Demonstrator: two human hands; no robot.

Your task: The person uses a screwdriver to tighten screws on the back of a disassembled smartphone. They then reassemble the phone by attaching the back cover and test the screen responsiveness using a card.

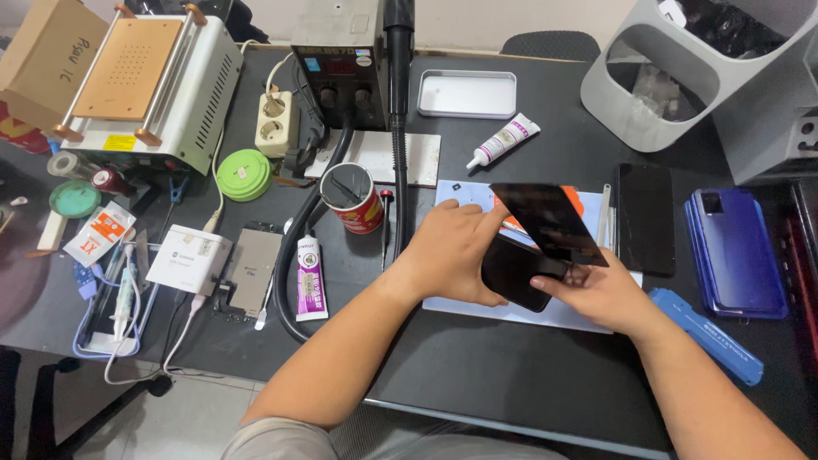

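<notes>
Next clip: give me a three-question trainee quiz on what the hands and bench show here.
1. True or false: the left hand rests on the black phone.
2. What does the right hand lift off the phone? A) a dark thin sheet B) a screwdriver C) a glue tube
3. Fill in: the red can stands on the phone's ____ side in the picture.

Key:
1. True; it grips the phone's left edge over the pale blue mat.
2. A; the dark thin sheet tilts up above the phone.
3. Left.
</notes>
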